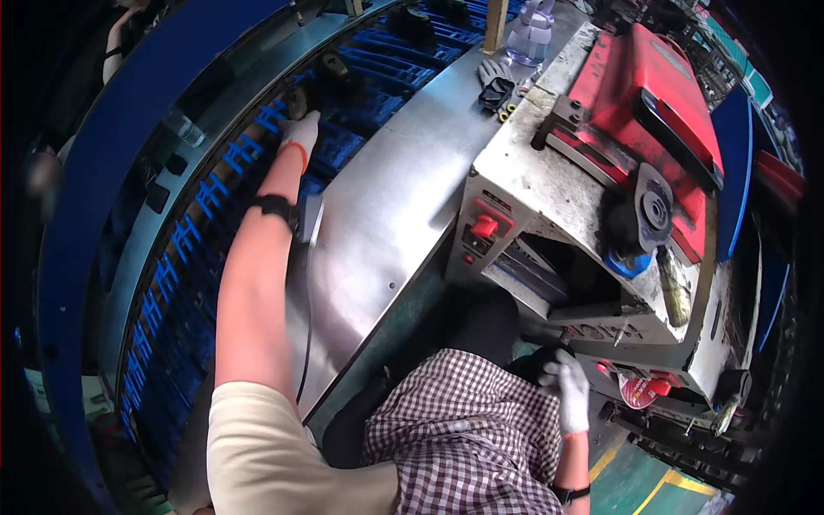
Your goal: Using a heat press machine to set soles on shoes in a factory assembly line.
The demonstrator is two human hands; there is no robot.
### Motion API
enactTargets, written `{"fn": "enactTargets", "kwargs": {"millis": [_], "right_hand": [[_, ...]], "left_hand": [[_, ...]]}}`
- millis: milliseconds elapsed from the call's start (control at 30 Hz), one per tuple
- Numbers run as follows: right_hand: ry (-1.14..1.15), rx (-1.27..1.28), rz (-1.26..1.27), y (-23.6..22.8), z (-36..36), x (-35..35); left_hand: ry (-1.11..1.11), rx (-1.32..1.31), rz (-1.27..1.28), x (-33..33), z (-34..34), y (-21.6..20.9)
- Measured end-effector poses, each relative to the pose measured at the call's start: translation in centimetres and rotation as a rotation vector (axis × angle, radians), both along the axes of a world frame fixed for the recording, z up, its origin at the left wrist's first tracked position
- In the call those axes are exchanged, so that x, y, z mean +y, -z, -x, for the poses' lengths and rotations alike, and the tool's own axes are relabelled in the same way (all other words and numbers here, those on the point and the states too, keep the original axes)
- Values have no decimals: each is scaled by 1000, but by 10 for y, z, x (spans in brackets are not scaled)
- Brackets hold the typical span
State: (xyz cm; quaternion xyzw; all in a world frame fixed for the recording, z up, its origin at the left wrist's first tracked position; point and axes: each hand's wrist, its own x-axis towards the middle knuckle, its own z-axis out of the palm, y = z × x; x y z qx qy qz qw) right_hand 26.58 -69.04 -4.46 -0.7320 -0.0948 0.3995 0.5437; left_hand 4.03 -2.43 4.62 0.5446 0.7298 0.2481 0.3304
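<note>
My left arm stretches across the metal table to the far left. My white-gloved left hand [300, 131] has its fingers closed at a dark, brownish rounded piece [296, 103] over the blue slatted rack. The piece's kind is too blurred to tell. Beside it on the slats lies another dark piece with a tan patch [333, 64]. Low at the right, beside the checkered apron [463, 412], my gloved right hand [568, 390] has curled fingers against a black thing [534, 364]. What that black thing is, I cannot make out.
A grey-white machine with a red cover [657, 94] and red knobs [484, 226] stands at the right. A black rounded part [648, 209] rests on its edge. The metal table [386, 206] bears grey gloves [496, 86] and a clear bottle [529, 34]. A cable [310, 318] hangs over its near end.
</note>
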Motion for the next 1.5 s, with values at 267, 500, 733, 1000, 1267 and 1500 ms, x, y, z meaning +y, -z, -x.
{"fn": "enactTargets", "kwargs": {"millis": [267, 500, 733, 1000, 1267, 1500], "right_hand": [[-1063, -315, 525, 270, 12, 21], [-1198, 113, 578, 367, 61, -32], [-1217, -240, 664, 275, 45, 16], [-121, 316, 38, 142, -21, 35], [22, -81, -131, 7, -27, 11], [65, -996, -399, -141, -3, 31]], "left_hand": [[1076, 381, -459, -268, 40, -9], [1440, 691, -523, -333, 65, 3], [771, 459, -841, -297, 91, 26], [-325, -280, -375, -174, 278, 15], [-17, -552, -262, -221, 217, 14], [604, -636, -388, -315, 23, -64]]}}
